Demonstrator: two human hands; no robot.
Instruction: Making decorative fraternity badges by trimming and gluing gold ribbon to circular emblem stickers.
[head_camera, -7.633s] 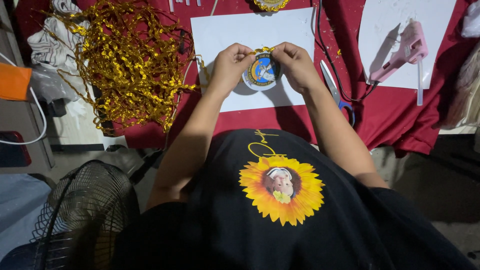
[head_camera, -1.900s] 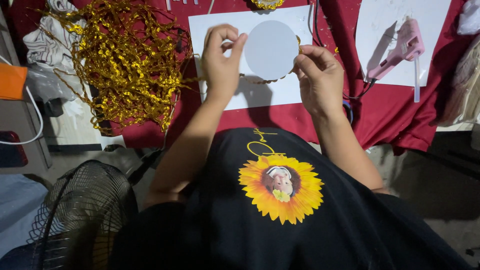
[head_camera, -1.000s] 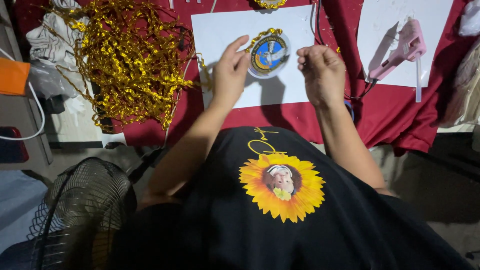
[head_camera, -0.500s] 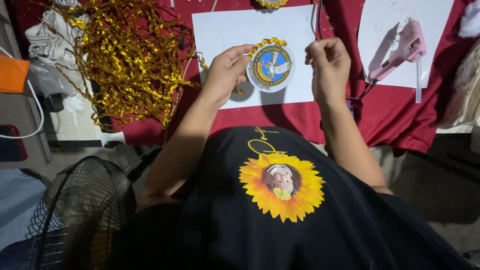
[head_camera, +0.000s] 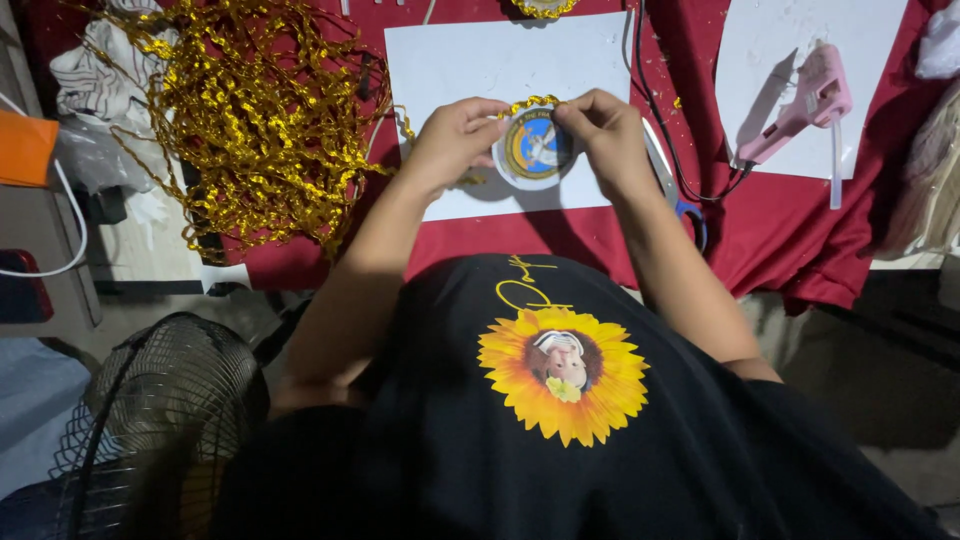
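Holding the round badge (head_camera: 535, 150) between both hands over the white sheet (head_camera: 480, 70), near the table's front edge. My left hand (head_camera: 455, 140) pinches its left rim, thumb below, fingers curled on top; my right hand (head_camera: 605, 135) pinches the right rim — the two hands close together, both clamped on the badge. A strip of gold trim (head_camera: 528, 103) runs along the badge's upper edge, between my fingertips. The badge face shows a blue and gold picture inside a white border.

The sheet lies on the red cloth (head_camera: 780, 230) that covers the table. Left of the sheet — a big tangle of gold ribbon (head_camera: 250, 110), reaching to the table's left edge. Right of it, a second white sheet with a pink glue gun (head_camera: 805, 105) lying on it, its black cord (head_camera: 665, 130) trailing back past my right hand. Blue-handled scissors (head_camera: 690, 215) lie just beside my right wrist. A black fan (head_camera: 150, 420) stands on the floor at lower left.
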